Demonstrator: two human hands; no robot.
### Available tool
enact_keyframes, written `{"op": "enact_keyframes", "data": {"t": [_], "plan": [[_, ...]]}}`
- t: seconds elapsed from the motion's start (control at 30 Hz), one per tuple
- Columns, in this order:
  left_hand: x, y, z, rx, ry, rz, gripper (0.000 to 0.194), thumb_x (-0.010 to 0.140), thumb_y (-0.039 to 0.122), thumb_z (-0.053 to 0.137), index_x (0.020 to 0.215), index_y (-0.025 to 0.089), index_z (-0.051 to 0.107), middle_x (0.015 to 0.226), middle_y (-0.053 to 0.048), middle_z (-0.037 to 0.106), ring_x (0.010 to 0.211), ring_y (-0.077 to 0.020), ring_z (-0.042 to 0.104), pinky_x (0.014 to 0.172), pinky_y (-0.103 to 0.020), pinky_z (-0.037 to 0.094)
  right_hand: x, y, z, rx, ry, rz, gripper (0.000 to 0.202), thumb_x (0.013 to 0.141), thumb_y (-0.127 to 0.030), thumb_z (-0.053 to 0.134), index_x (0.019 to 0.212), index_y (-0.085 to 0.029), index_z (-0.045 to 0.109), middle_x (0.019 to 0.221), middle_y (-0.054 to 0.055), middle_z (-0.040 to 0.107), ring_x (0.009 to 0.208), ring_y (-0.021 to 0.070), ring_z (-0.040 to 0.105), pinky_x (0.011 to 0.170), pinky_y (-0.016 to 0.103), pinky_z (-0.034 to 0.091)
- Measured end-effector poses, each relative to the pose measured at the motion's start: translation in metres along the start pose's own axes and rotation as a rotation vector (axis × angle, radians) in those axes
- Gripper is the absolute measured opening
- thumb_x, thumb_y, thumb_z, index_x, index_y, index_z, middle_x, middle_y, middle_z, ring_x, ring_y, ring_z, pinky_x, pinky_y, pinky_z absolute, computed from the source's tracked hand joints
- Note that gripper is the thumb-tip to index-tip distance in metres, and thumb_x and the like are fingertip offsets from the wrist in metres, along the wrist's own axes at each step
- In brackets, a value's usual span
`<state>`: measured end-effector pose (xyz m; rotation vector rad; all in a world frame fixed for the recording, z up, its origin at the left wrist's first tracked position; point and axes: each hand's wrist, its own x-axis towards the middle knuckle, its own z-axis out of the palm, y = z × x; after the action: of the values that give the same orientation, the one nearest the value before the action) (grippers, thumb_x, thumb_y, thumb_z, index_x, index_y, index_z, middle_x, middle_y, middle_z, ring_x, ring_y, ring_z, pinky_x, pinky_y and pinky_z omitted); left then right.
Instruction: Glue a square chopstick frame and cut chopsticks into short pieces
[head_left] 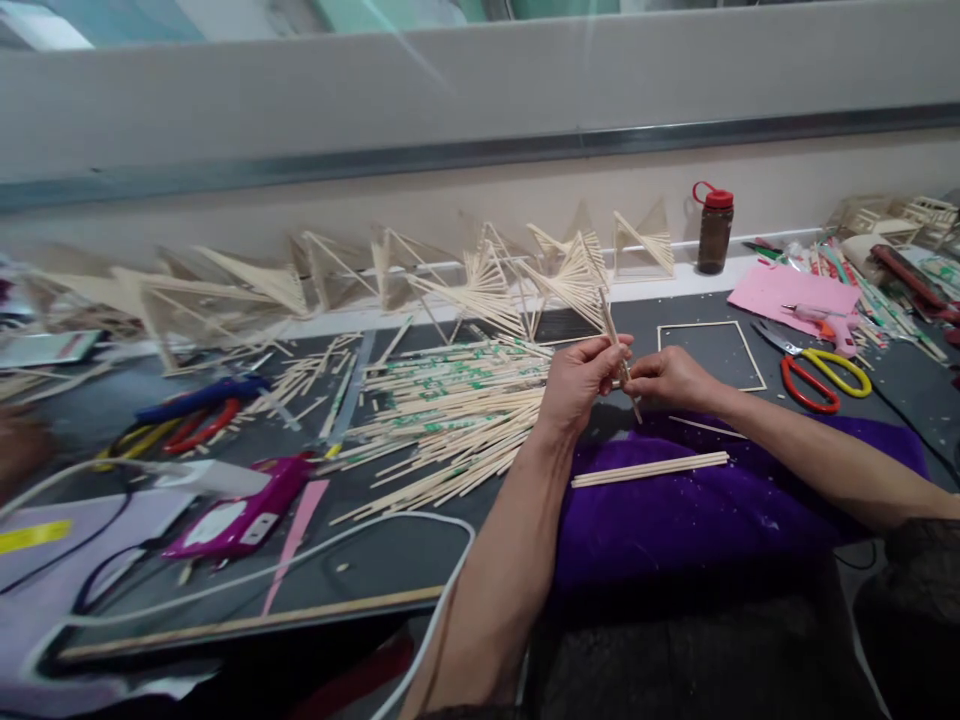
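Observation:
Both my hands meet over the near edge of the dark table. My left hand is closed around a small upright bundle of wooden sticks. The fingers of my right hand pinch the lower part of the same bundle, whose ends point down toward a purple cloth. A few loose sticks lie side by side on the cloth. Left of my hands spreads a large pile of sticks, some in green-printed wrappers. Behind my right hand a square stick frame lies flat.
Fan-shaped stick models line the wall. On the right are a bottle, scissors and a glue gun by pink paper. On the left lie a magenta power strip, a white cable and another person's blurred hand.

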<state>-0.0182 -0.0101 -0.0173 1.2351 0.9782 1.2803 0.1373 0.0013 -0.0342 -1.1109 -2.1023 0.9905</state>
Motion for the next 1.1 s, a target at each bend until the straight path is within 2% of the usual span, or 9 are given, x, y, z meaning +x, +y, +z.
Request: {"op": "enact_keyframes", "data": {"t": [0.2,0.3,0.43,0.6,0.7,0.83,0.9,1.0,1.1], "plan": [[-0.001,-0.005,0.0,0.051,0.098,0.115,0.03,0.065,0.036,0.074,0.084,0.013,0.075,0.061,0.0,0.063,0.042,-0.0037,0.038,0.039,-0.019,0.027,-0.008,-0.003,0.006,-0.558,-0.079,-0.038,0.022,0.087,-0.033,0.058,0.085,-0.02,0.075,0.088,0.004,0.068,0.075,0.0145,0.059,0.059,0.024,0.031],[-0.002,-0.001,0.001,0.101,0.127,0.23,0.026,0.068,0.036,0.073,0.082,0.014,0.075,0.058,0.002,0.06,0.041,-0.0036,0.037,0.039,-0.019,0.027,-0.012,-0.006,0.004,-0.653,-0.047,-0.051,0.023,0.084,-0.039,0.062,0.093,-0.022,0.074,0.095,0.005,0.066,0.077,0.0159,0.059,0.059,0.024,0.031],[-0.001,-0.002,0.0,0.235,0.185,0.371,0.024,0.072,0.037,0.071,0.083,0.016,0.075,0.061,0.002,0.06,0.043,-0.0046,0.04,0.041,-0.02,0.03,-0.013,-0.003,-0.008,-0.527,0.085,-0.069,0.031,0.081,-0.04,0.066,0.107,-0.023,0.071,0.1,0.005,0.066,0.086,0.0174,0.06,0.069,0.025,0.038],[0.002,-0.017,-0.008,0.444,0.067,0.188,0.023,0.072,0.035,0.068,0.082,0.016,0.076,0.058,0.002,0.06,0.046,-0.0077,0.047,0.043,-0.019,0.035,-0.007,0.013,-0.022,-0.384,0.188,-0.03,0.022,0.083,-0.033,0.063,0.096,-0.019,0.074,0.092,0.006,0.069,0.083,0.0173,0.061,0.072,0.027,0.041],[0.001,-0.023,-0.012,0.406,0.065,0.096,0.029,0.072,0.041,0.067,0.085,0.016,0.076,0.055,0.002,0.059,0.046,-0.0084,0.047,0.044,-0.02,0.035,-0.006,0.019,-0.022,-0.36,0.188,-0.054,0.018,0.082,-0.03,0.064,0.093,-0.02,0.075,0.089,0.005,0.07,0.08,0.0168,0.061,0.072,0.027,0.041],[-0.002,-0.022,-0.014,0.378,0.124,0.106,0.028,0.066,0.04,0.072,0.079,0.016,0.076,0.067,-0.001,0.068,0.057,-0.0108,0.054,0.049,-0.02,0.038,-0.009,0.016,-0.018,-0.331,0.17,-0.078,0.016,0.08,-0.026,0.065,0.091,-0.019,0.075,0.087,0.005,0.07,0.079,0.0162,0.061,0.072,0.026,0.042],[-0.002,-0.021,-0.015,0.302,0.142,0.09,0.028,0.064,0.041,0.073,0.077,0.016,0.076,0.069,-0.002,0.069,0.056,-0.01,0.053,0.046,-0.02,0.035,-0.011,0.011,-0.017,-0.244,0.173,-0.062,0.016,0.081,-0.025,0.065,0.091,-0.018,0.074,0.086,0.005,0.07,0.078,0.0152,0.062,0.071,0.026,0.042],[-0.001,-0.019,-0.016,0.15,0.11,0.01,0.03,0.063,0.043,0.075,0.067,0.014,0.072,0.057,-0.001,0.062,0.046,-0.0067,0.043,0.041,-0.02,0.028,-0.013,0.005,-0.015,-0.083,0.168,-0.056,0.015,0.081,-0.023,0.063,0.089,-0.018,0.074,0.083,0.003,0.07,0.074,0.013,0.061,0.068,0.024,0.043],[-0.003,-0.016,-0.014,0.118,0.035,-0.044,0.029,0.06,0.041,0.077,0.058,0.014,0.068,0.05,0.0,0.056,0.043,-0.0057,0.04,0.041,-0.02,0.027,-0.013,0.003,-0.012,0.003,0.152,-0.055,0.014,0.08,-0.023,0.062,0.086,-0.018,0.073,0.082,0.002,0.07,0.074,0.0125,0.061,0.068,0.024,0.043]]}}
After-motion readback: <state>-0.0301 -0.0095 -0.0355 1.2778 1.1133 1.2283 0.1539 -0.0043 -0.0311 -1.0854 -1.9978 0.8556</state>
